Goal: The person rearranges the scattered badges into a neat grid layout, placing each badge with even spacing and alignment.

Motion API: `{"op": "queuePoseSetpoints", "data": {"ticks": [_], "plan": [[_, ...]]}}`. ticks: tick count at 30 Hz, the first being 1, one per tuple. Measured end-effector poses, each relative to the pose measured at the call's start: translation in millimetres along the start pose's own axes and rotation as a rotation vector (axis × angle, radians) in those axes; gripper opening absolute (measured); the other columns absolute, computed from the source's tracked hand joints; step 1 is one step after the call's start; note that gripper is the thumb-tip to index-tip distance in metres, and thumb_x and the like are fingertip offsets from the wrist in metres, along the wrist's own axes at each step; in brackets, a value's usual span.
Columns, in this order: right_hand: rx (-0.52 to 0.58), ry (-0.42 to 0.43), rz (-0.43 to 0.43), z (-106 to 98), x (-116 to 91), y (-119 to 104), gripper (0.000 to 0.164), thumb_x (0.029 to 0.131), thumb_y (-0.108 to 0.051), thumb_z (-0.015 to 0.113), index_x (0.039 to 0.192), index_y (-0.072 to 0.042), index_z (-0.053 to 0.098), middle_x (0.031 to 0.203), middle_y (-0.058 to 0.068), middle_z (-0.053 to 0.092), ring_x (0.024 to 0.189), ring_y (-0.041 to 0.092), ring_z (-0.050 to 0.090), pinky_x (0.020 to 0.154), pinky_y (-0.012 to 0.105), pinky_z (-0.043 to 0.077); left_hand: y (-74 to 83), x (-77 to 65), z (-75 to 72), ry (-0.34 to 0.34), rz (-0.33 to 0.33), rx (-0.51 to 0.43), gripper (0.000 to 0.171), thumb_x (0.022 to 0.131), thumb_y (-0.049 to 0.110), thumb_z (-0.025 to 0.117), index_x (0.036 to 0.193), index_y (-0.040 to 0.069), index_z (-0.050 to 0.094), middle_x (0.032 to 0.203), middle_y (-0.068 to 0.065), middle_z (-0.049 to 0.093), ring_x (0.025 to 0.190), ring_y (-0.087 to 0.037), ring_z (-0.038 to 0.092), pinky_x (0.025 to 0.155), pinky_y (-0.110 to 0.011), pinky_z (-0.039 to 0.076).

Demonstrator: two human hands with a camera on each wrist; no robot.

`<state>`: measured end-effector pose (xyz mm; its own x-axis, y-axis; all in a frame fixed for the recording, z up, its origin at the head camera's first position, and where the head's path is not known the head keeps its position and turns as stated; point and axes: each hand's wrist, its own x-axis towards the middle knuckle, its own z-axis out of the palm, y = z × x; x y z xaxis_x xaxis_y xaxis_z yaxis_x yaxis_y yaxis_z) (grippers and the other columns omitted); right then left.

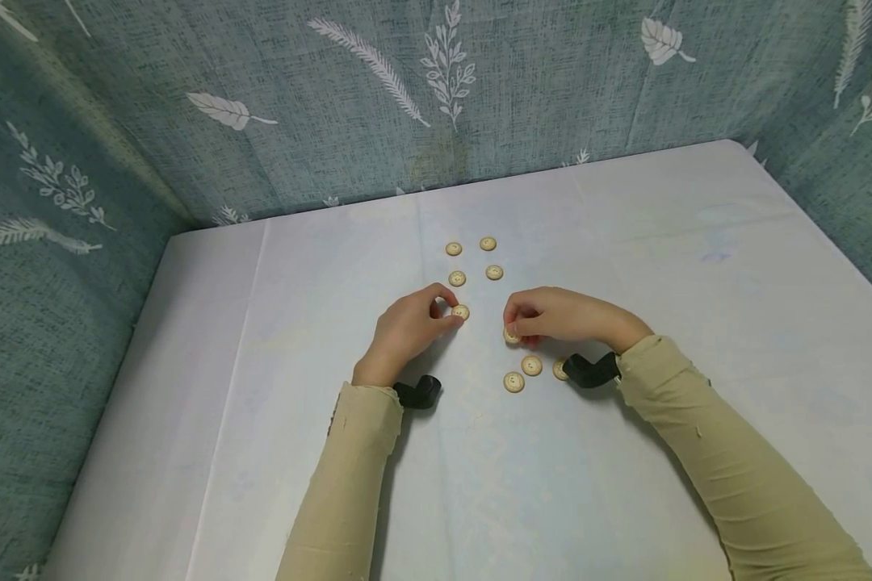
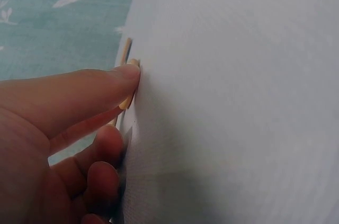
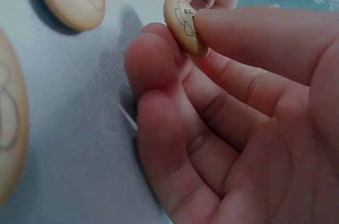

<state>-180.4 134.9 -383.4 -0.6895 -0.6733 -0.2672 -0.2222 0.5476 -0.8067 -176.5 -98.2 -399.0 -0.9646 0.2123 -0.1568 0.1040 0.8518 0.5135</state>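
Flat against the white table lies a round wooden button, pinched at its edges by the thumb and index finger of my left hand. To its right, my right hand holds another button between thumb and fingertips. The right wrist view shows that button tilted, its line drawing and small holes facing the camera. Beyond the left hand, several buttons sit in two columns. Nearer than the right hand are three more, among them a button and one partly covered by the wrist strap.
A white cloth covers the table. Green leaf-patterned fabric hangs behind its far edge and along both sides. Black wrist mounts stick out from both sleeves, the right one over a button.
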Motion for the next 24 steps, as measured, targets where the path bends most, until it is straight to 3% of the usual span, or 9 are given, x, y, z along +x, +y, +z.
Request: {"op": "queuePoseSetpoints", "data": {"ticks": [8, 24], "plan": [[0.001, 0.009, 0.006, -0.5, 2.7, 5.0, 0.011, 0.087, -0.021, 0.058, 0.090, -0.010, 0.058, 0.070, 0.005, 0.057, 0.066, 0.018, 0.053, 0.065, 0.032, 0.040, 0.5, -0.4, 0.2, -0.001, -0.002, -0.004, 0.024, 0.079, 0.036, 0.066, 0.099, 0.026, 0.056, 0.077, 0.001, 0.051, 0.068, -0.017, 0.047, 0.059, -0.031, 0.035], [-0.033, 0.111, 0.064, -7.5, 3.2, 14.1, 0.014, 0.087, -0.023, 0.058, 0.097, -0.015, 0.062, 0.074, 0.004, 0.057, 0.068, 0.019, 0.053, 0.065, 0.033, 0.042, 0.9, -0.5, -0.3, -0.007, -0.015, -0.006, 0.024, 0.080, 0.038, 0.065, 0.099, 0.026, 0.056, 0.077, 0.001, 0.052, 0.068, -0.017, 0.047, 0.060, -0.031, 0.035]]}}
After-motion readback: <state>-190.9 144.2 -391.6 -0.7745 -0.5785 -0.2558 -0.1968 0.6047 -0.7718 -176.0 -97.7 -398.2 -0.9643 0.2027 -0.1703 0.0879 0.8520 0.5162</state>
